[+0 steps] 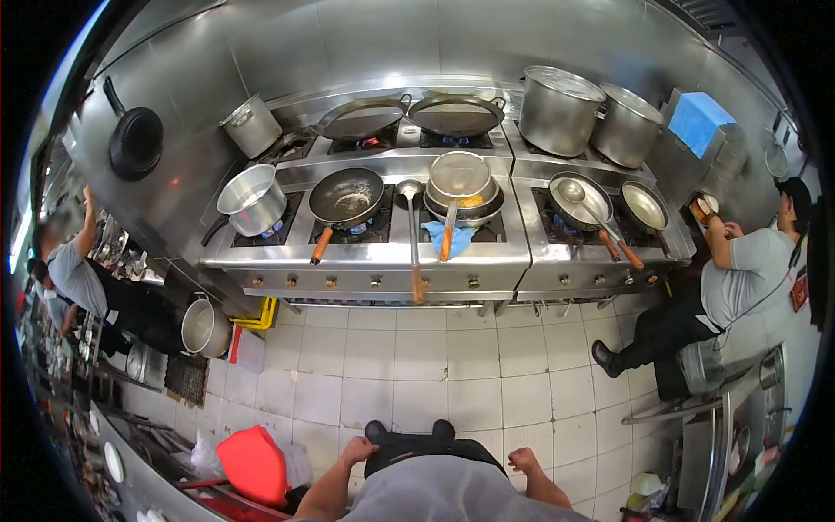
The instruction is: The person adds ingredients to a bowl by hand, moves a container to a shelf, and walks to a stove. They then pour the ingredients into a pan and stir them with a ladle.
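Note:
My left hand [358, 451] hangs low beside the black apron [435, 446], its fingers curled loosely closed, with nothing visible in it. On the other side, my right hand [524, 461] is held away from my body in a loose fist, also with no object showing. Both hands are well apart from the stove [348, 283] ahead. On its front burners stand a wok [346, 196] with a wooden handle, a strainer [460, 174] resting over a pan with yellow food, a long ladle [413, 235] and a blue cloth [448, 238].
Tall pots [561, 117] and two wide pans [455, 117] stand on the back burners, with flames under some. A person [748, 270] works at the right, another person [74, 270] at the left. A red stool [252, 465] is near my left; tiled floor [422, 352] lies before me.

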Demonstrator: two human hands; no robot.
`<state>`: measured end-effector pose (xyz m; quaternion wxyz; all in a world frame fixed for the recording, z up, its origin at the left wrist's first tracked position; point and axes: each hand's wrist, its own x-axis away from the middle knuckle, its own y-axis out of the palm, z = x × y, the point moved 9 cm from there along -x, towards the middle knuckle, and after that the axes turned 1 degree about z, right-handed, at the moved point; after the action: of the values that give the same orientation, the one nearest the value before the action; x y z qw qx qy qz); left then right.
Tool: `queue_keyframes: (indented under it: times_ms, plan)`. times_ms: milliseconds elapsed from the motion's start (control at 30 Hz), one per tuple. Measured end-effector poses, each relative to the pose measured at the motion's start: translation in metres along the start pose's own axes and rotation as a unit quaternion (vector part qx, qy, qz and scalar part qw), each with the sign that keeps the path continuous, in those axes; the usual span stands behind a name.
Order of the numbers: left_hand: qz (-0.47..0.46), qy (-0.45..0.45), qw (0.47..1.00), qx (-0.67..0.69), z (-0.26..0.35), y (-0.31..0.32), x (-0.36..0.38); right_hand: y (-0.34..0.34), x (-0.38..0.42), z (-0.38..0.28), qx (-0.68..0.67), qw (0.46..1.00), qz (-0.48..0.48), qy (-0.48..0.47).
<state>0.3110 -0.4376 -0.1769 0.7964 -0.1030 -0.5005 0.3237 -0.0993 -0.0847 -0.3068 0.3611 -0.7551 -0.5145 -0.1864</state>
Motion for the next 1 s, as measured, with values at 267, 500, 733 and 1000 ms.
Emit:
queue_keyframes:
  times_ms: [267, 500, 733, 1000]
  plan:
    - [0.038, 0.019, 0.998, -0.05, -0.01, -0.011, 0.001, 0.012, 0.037, -0.012, -0.129, 0.972, 0.012, 0.196]
    - [0.035, -0.014, 0.999, -0.013, -0.009, -0.029, 0.039, 0.035, 0.005, -0.067, -0.115, 0.982, -0.03, 0.148]
    - [-0.119, -0.177, 0.966, 0.145, -0.021, 0.002, 0.087, 0.023, -0.026, -0.103, -0.071, 0.992, -0.02, 0.101]
    - [-0.115, -0.182, 0.959, 0.186, -0.034, 0.01, 0.086, 0.003, -0.022, -0.108, -0.037, 0.993, -0.001, 0.109]
